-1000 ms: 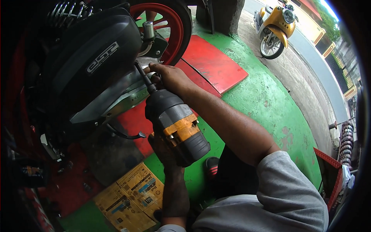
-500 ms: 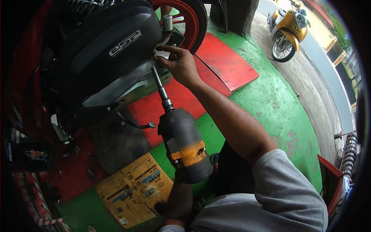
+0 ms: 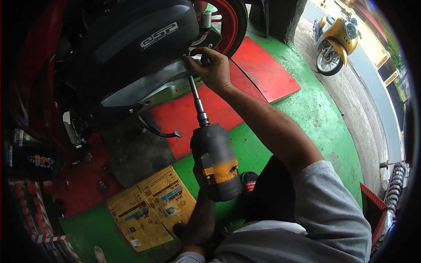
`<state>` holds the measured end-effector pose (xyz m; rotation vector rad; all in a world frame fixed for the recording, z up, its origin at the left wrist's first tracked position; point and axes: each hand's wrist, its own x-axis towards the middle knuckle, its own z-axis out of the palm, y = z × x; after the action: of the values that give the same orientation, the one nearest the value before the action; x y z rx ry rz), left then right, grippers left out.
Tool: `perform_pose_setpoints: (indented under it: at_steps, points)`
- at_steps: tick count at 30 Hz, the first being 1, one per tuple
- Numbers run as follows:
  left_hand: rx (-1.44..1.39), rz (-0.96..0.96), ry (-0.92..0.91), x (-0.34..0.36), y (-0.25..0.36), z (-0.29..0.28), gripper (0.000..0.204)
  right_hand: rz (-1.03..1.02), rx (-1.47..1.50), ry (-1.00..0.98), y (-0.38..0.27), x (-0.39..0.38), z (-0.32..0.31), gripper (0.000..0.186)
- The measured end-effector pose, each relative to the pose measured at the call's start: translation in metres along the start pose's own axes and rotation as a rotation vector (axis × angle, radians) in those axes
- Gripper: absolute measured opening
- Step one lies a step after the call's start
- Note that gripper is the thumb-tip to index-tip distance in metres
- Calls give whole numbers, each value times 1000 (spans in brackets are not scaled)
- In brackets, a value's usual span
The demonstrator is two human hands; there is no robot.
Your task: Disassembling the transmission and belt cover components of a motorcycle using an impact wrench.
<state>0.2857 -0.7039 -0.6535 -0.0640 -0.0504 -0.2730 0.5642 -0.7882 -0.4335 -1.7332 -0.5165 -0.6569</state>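
My left hand point(image 3: 198, 177) grips a black and orange cordless impact wrench point(image 3: 218, 153), which hides most of the fingers. A long socket extension point(image 3: 197, 98) points from the wrench up toward the scooter's dark engine cover point(image 3: 131, 48); its tip is just below my right hand. My right hand point(image 3: 213, 68) is closed in a pinch at the cover's lower rear edge. A small shiny metal bolt head point(image 3: 189, 53) shows at the fingertips, partly hidden by them. A silver lower case point(image 3: 144, 87) runs beneath the cover.
Behind the cover is a red-rimmed wheel point(image 3: 228, 26). A kickstand lever point(image 3: 160, 131) sticks out below. Flattened cardboard point(image 3: 151, 208) lies on the green floor beside red mats point(image 3: 267, 70). Small metal parts point(image 3: 103, 186) lie at left. A yellow scooter point(image 3: 337, 41) is parked outside.
The view has shifted, so the scooter appears farther right. The wrench stays below my right hand, with its extension now more upright. My right hand keeps its pinch at the cover edge.
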Motion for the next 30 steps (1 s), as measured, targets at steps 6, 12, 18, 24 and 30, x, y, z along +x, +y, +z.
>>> perform_pose_setpoints:
  at_steps: [6, 12, 18, 24, 30]
  points:
    - [122, 35, 88, -19, 11, -33, 57, -237, 197, 2, 1, -8, -34, 5]
    - [222, -29, 231, 33, 3, 39, 39, 764, 1208, 68, 48, -73, -106, 24]
    - [2180, 531, 489, 59, 0, 63, 36, 1173, 1194, -43, 62, -105, -104, 28]
    - [1519, 486, 525, 64, -4, 78, 30, 1193, 1118, -469, 41, -100, -91, 42]
    - [1907, 542, 417, 77, -14, 92, 43, 1192, 1039, -620, 30, -86, -81, 43]
